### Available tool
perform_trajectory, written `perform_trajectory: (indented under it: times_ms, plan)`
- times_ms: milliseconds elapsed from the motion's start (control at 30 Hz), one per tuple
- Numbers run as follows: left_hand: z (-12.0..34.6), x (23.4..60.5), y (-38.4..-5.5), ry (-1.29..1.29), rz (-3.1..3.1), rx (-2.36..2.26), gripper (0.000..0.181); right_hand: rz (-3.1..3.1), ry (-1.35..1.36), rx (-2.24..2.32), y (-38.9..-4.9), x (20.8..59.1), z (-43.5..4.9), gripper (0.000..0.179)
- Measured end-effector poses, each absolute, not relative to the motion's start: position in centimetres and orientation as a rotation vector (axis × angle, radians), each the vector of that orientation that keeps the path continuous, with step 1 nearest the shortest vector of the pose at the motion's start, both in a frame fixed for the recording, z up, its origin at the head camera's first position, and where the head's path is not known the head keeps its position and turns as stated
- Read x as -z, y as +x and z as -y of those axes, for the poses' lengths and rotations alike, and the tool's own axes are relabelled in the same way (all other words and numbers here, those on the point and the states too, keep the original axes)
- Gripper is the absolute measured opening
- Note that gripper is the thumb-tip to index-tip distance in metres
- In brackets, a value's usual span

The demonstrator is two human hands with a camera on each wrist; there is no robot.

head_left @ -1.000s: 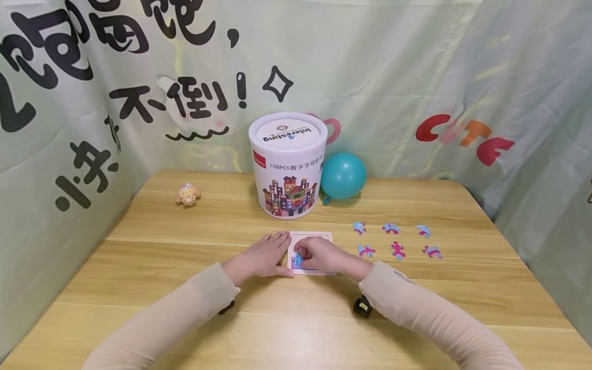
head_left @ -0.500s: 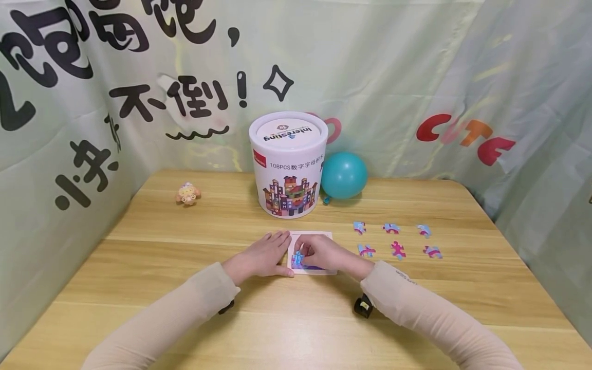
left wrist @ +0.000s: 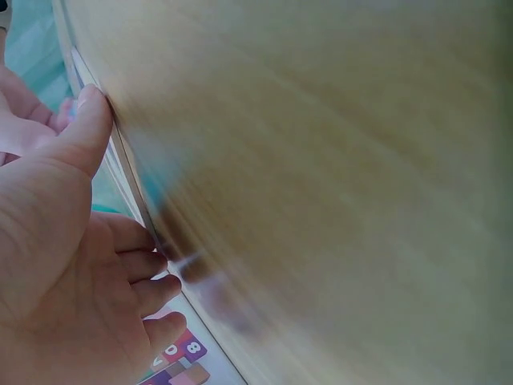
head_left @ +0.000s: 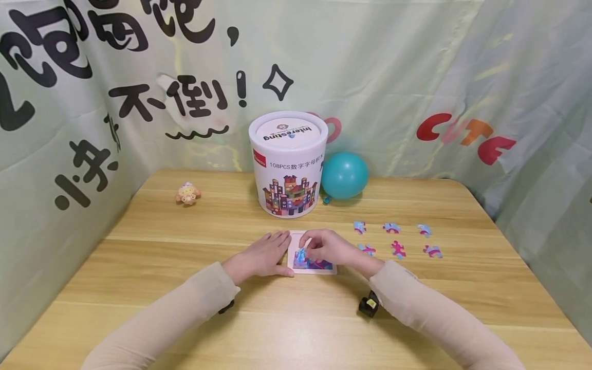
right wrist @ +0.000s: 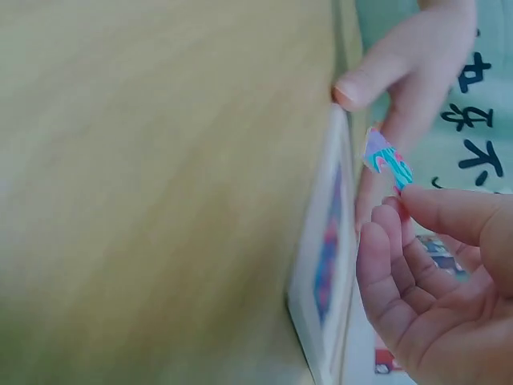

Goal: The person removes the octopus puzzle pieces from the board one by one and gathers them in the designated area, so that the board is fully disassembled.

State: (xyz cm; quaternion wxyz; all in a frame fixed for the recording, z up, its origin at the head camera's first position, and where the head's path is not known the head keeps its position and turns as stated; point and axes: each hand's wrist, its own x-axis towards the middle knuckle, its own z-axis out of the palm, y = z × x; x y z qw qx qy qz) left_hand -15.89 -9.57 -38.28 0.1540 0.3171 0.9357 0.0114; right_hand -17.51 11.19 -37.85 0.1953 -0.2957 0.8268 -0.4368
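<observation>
My right hand [head_left: 330, 249] pinches a blue, pink and lilac jigsaw piece [right wrist: 390, 160] between thumb and fingers. The right wrist view shows this piece raised off the puzzle board [right wrist: 307, 261]. That white-bordered board [head_left: 296, 271] lies flat on the table, with a blue and purple picture along its lower part; my right hand hides some of it. Along the board's left edge rests my left hand [head_left: 265, 256], fingers straight and thumb at the lower left corner. In the left wrist view, the left thumb [left wrist: 90, 128] lies against the board's edge.
Several loose jigsaw pieces [head_left: 398, 250] lie in two rows to the right. Behind the board stand a white lidded tub [head_left: 289, 164] and a teal balloon [head_left: 344, 176]. A small plush toy [head_left: 187, 193] sits at the back left. Printed cloth [head_left: 370, 77] hangs around the table.
My right hand has shifted slightly right and away from me, lifting the pinched jigsaw piece. More of the board's picture shows beneath it. My left hand has stayed in place.
</observation>
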Motion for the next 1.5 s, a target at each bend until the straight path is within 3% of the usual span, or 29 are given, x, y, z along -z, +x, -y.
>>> perform_trajectory:
  times_ms: [467,867,1500]
  plan:
    - [9.7,38.5,-15.7,0.930,-2.689,-0.036,0.090,-2.317,-0.699,1.301,-16.2,36.5,-18.5,0.012]
    - [9.6,38.2,-15.6,0.925,-2.688,-0.054,0.090,-2.318,-0.695,1.237,-15.0,37.6,-23.7,0.013]
    - [9.6,38.3,-15.6,0.925,-2.686,-0.062,0.090,-2.348,-0.682,1.140,-14.3,38.1,-25.0,0.012]
